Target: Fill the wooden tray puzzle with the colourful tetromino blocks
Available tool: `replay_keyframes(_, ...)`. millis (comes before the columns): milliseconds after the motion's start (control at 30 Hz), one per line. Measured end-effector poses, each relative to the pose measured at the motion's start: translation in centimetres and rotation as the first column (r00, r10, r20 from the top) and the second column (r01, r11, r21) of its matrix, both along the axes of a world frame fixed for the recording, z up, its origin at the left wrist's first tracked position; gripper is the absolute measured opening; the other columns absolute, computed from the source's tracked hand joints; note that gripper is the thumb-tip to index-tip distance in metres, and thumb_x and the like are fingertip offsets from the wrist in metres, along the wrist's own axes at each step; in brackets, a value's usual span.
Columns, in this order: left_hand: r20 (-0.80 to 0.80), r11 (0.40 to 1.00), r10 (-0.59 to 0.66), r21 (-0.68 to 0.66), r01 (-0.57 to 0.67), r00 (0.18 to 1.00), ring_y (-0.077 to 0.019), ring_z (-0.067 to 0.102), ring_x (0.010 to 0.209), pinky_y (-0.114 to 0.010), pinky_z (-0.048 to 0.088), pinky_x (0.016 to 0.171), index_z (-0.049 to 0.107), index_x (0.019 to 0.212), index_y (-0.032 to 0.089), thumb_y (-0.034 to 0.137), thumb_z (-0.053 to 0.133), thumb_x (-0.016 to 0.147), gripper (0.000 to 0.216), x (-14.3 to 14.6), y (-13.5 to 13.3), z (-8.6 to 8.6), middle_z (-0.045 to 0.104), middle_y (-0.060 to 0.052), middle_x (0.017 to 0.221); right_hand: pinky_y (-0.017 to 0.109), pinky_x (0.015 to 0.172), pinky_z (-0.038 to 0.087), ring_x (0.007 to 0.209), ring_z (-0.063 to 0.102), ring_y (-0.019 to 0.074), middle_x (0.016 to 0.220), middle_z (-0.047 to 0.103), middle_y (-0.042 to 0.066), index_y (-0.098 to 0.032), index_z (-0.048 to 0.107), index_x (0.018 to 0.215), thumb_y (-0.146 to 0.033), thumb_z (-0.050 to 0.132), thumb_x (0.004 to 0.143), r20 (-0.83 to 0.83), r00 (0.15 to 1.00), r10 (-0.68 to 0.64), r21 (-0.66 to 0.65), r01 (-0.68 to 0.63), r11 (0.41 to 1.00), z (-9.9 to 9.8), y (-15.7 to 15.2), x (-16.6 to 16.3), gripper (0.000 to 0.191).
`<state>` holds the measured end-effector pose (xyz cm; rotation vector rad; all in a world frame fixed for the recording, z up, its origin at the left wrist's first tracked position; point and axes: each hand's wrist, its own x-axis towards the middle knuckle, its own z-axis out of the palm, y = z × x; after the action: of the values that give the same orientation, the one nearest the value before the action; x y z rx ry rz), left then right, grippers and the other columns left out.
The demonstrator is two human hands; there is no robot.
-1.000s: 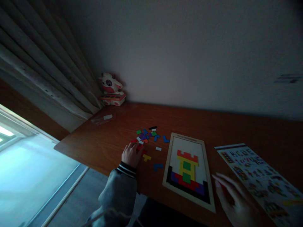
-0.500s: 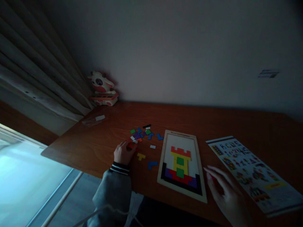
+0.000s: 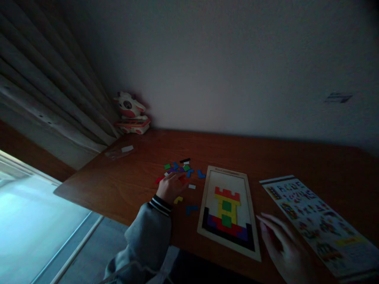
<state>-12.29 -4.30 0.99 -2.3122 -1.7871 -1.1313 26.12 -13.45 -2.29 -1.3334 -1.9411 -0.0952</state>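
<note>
Flat blocks [image 3: 186, 168] mid-frame, partly under a bent left hand [image 3: 169, 188], grip too hidden to tell. Lower right, red block [image 3: 269, 232] in curled right hand [image 3: 288, 249]. Probably light, hard, smooth; pinch by edges.

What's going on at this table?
A person's left hand is down among scattered flat pieces; whether it grips one is hard to see. The right hand is curled beside a wooden tray, with something red showing between thumb and fingers. Inside the tray, coloured blocks sit together in a tower-like shape. A printed sheet lies right of the tray.
</note>
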Motion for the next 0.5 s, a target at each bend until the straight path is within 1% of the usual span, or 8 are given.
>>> replay_keyframes(133,-0.036,0.996,-0.090,0.001,0.090,0.995,-0.0215,0.072,0.095,-0.032,0.060,0.086,0.071,0.108,0.021,0.036,0.073,0.082,0.031,1.0,-0.1,-1.2,0.074,-0.007,0.108,0.036,0.087,0.053,0.099,0.069,0.0228,0.111,0.071,0.006,-0.024,0.063,0.117,-0.039,0.049,0.098,0.018,1.000,-0.009,-0.006,0.009,1.000,-0.1,-0.1,0.1,0.028)
replay_keyframes(267,-0.088,0.985,-0.174,-0.008,0.174,0.981,-0.0224,0.071,0.097,-0.035,0.060,0.088,0.070,0.112,0.021,0.037,0.069,0.086,0.030,0.5,-0.9,-2.2,0.074,-0.008,0.109,0.037,0.088,0.052,0.100,0.069,0.0233,0.111,0.070,0.007,-0.024,0.063,0.116,-0.039,0.049,0.098,0.011,1.000,-0.006,0.000,0.006,1.000,0.2,0.0,-0.1,0.028)
replay_keyframes(367,-0.155,0.976,-0.217,-0.049,0.212,0.964,-0.0240,0.070,0.100,-0.038,0.057,0.092,0.071,0.111,0.023,0.040,0.068,0.087,0.030,0.0,-1.4,-2.2,0.074,-0.008,0.110,0.037,0.088,0.051,0.100,0.068,0.0233,0.111,0.069,0.008,-0.023,0.063,0.115,-0.037,0.050,0.098,-0.004,1.000,0.029,0.021,-0.029,0.999,0.3,0.1,-0.1,0.026)
replay_keyframes(433,-0.193,0.977,-0.211,-0.075,0.200,0.958,-0.0258,0.068,0.102,-0.041,0.055,0.094,0.073,0.110,0.024,0.045,0.070,0.085,0.033,-0.4,-1.4,-1.9,0.074,-0.008,0.110,0.037,0.088,0.051,0.099,0.068,0.0232,0.111,0.068,0.008,-0.022,0.062,0.116,-0.036,0.050,0.098,-0.012,0.999,0.047,0.030,-0.047,0.998,0.2,0.2,-0.1,0.025)
replay_keyframes(500,-0.205,0.983,-0.175,-0.094,0.159,0.963,-0.0262,0.067,0.104,-0.041,0.053,0.095,0.074,0.109,0.026,0.048,0.069,0.086,0.032,-0.9,-0.9,-1.4,0.073,-0.007,0.111,0.037,0.088,0.051,0.100,0.068,0.0232,0.112,0.068,0.009,-0.022,0.062,0.117,-0.036,0.050,0.098,-0.009,0.999,0.046,0.033,-0.046,0.998,-0.2,0.2,0.0,0.026)
